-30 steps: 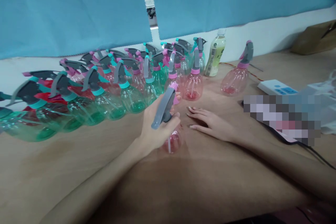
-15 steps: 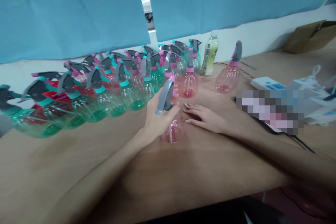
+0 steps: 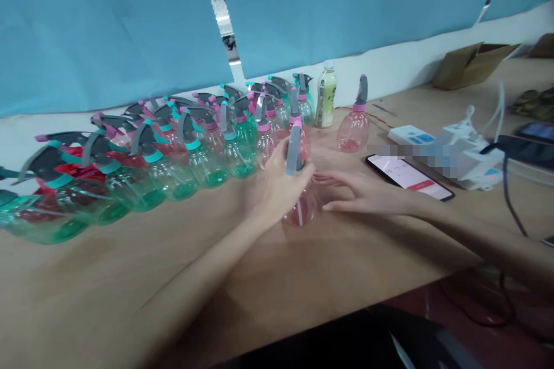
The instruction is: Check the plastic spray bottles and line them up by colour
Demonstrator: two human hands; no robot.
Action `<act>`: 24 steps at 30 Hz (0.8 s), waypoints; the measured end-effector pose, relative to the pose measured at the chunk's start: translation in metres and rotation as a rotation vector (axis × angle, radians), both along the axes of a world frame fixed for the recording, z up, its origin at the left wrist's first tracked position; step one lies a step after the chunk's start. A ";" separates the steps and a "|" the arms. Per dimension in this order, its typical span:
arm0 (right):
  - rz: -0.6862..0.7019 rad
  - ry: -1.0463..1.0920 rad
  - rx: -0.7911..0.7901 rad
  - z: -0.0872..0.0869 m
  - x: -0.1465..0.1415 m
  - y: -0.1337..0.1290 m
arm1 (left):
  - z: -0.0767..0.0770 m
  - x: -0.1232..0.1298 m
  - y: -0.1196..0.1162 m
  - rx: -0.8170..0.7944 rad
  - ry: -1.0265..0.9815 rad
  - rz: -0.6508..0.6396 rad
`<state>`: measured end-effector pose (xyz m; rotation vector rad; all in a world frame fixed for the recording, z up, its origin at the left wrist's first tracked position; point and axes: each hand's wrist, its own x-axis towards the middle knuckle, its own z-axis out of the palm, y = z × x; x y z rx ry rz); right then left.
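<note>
My left hand (image 3: pixel 283 181) is wrapped round the neck of a pink spray bottle (image 3: pixel 302 211) with a grey and pink trigger head. The bottle stands upright on the table, its upper body mostly hidden by the hand. My right hand (image 3: pixel 359 191) is beside its right side, fingers stretched toward the bottle and thumb apart; whether the fingertips touch it I cannot tell. Close behind, another pink spray bottle (image 3: pixel 306 137) is partly covered. A lone pink spray bottle (image 3: pixel 352 130) stands farther back on the right.
Rows of green spray bottles (image 3: pixel 173 181) and pink ones fill the left and back of the table (image 3: pixel 242 300). At the back stands a drink bottle (image 3: pixel 326 98). On the right lie a phone (image 3: pixel 411 176), a power strip (image 3: pixel 411 135), white chargers (image 3: pixel 470 153) and a cardboard box (image 3: pixel 467 68).
The view has swung to the right. My left hand still grips the pink spray bottle, while my right hand has lifted from lying palm-down on the table and turned toward the bottle.
</note>
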<state>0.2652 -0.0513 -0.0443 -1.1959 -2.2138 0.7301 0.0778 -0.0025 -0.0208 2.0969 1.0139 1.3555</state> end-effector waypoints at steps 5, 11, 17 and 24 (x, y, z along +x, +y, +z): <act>-0.130 0.006 0.122 0.006 0.006 -0.019 | 0.003 0.042 -0.003 -0.062 -0.038 -0.136; -0.387 0.001 0.260 -0.006 0.023 -0.015 | 0.009 0.079 0.002 -0.059 0.042 -0.235; -0.342 -0.081 0.234 0.007 0.035 0.007 | 0.012 0.083 0.027 -0.082 0.073 -0.250; -0.368 -0.105 0.281 0.009 0.051 0.060 | -0.013 0.051 0.043 -0.092 0.024 -0.237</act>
